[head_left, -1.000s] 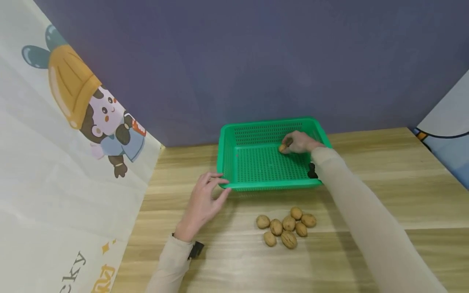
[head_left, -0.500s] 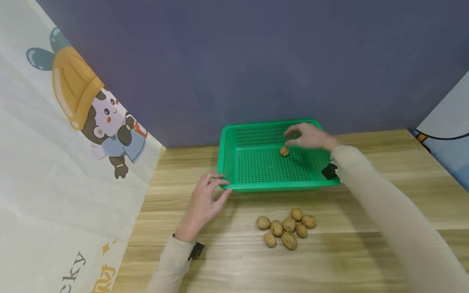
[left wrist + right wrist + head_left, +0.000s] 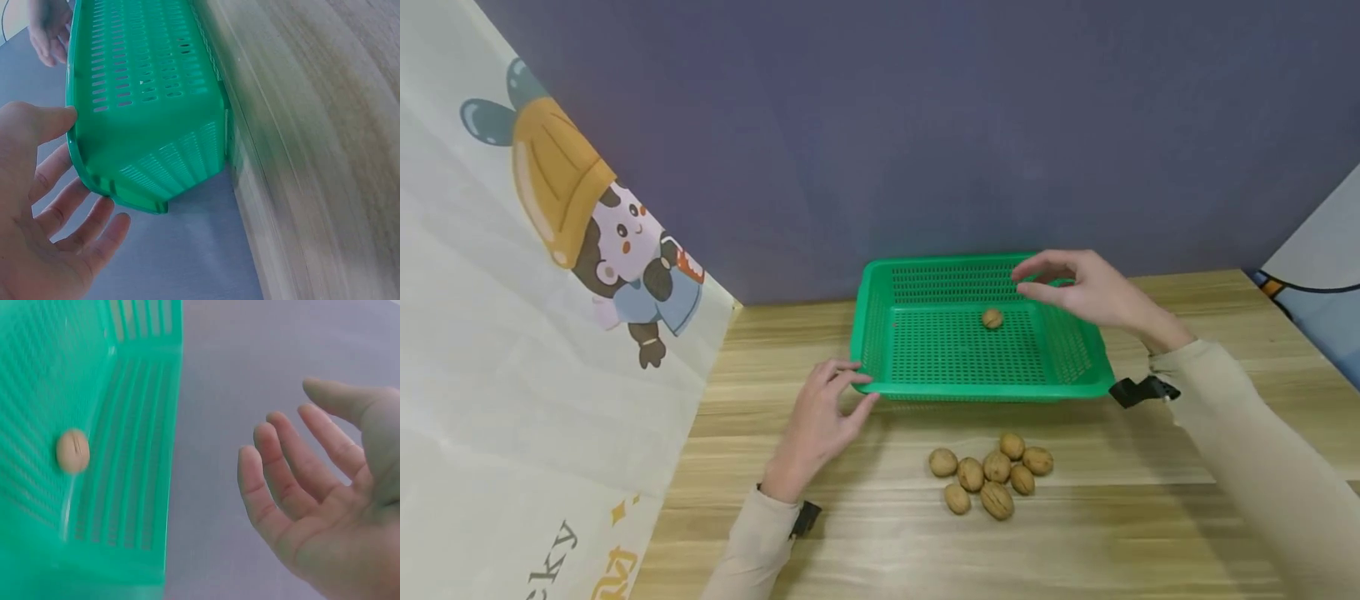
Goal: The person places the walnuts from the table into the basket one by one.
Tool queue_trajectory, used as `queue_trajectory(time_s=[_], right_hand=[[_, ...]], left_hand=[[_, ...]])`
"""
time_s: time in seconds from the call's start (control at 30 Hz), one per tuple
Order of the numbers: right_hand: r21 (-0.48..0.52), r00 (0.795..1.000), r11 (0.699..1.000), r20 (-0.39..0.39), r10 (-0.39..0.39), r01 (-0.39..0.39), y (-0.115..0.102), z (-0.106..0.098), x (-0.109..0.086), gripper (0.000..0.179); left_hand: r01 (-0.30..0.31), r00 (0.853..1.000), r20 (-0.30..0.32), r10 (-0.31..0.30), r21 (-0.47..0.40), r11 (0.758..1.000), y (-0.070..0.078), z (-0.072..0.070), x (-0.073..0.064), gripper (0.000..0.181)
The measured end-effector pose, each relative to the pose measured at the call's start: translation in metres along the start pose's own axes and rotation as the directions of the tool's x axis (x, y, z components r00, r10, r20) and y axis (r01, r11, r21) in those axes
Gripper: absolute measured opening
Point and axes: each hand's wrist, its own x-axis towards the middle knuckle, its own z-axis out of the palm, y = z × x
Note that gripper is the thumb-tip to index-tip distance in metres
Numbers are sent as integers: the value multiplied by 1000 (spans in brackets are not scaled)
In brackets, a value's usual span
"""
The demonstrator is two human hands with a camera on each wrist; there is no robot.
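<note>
A green slotted plastic basket stands on the wooden table. One walnut lies on its bottom, toward the back; the right wrist view shows the same walnut close to the basket wall. My left hand touches the front left corner, and in the left wrist view its thumb and loosely spread fingers lie along the rim. Over the right end of the basket is my right hand, fingers parted from the thumb and nothing between them. Several more walnuts lie grouped in front of the basket.
A dark blue-grey backdrop rises right behind the table and basket. On the left hangs a white sheet with a printed cartoon figure. A black cable shows beyond the table's right edge.
My right hand has let go of a walnut in the basket and drawn back up and to the right. The left hand keeps its place at the corner.
</note>
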Motion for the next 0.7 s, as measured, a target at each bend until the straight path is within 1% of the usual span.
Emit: queue_trajectory(time_s=[0.17,0.27,0.33,0.43,0.5,0.6,0.7], right_hand=[[48,995,994,-29,-99,101,-10,17,-30,25],[89,987,984,-51,-149,153,-17,28,-48,23],[112,981,975,-49,-187,192,-21,34,-60,23],[131,967,959,-2,-253,251,-20,46,-77,25],[161,956,947,50,-289,277,-16,54,-87,26],[203,943,938,124,-308,280,-5,70,-99,27],[248,934,931,168,-314,268,8,87,-108,26]], left_hand=[[-1,1000,-16,1,5,1000,3,0,1,25],[-2,1000,-30,2,9,1000,4,1,0,24],[-3,999,-37,4,12,1000,4,1,-1,24],[-6,999,-47,7,17,1000,5,2,-2,24],[-10,999,-51,11,21,1000,5,2,-3,25],[-26,998,-59,27,20,999,4,2,-4,24],[-52,996,-67,52,12,999,2,0,-6,23]])
